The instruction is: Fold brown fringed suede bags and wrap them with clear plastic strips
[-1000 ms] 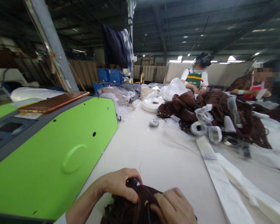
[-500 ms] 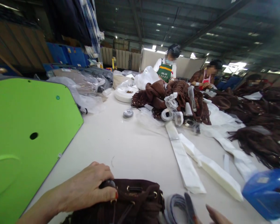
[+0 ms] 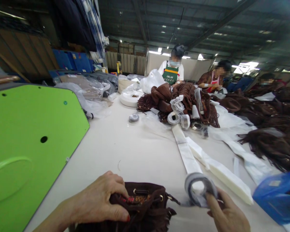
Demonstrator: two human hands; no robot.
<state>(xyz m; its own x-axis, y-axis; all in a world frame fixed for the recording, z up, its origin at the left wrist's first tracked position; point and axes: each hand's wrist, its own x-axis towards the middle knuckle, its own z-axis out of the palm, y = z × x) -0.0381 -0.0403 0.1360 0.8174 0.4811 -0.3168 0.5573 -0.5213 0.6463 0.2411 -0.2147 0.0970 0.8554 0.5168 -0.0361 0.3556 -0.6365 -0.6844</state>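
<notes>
My left hand grips the rim of a dark brown suede bag with metal eyelets, at the near edge of the white table. The bag's mouth is open toward me. To its right, my right hand pinches a grey roll of tape and holds it upright just above the table. Part of that hand is cut off by the frame's bottom edge.
A bright green machine housing fills the left. White paper strips lie mid-table. A pile of brown fringed bags with wrapped rolls, a small tape roll and plastic bags stand farther back. A blue bin sits right. Three people work at the far end.
My right hand left the bag, reached right to the grey tape roll and lifted it. My left hand kept its hold on the bag's rim. The camera turned to the right.
</notes>
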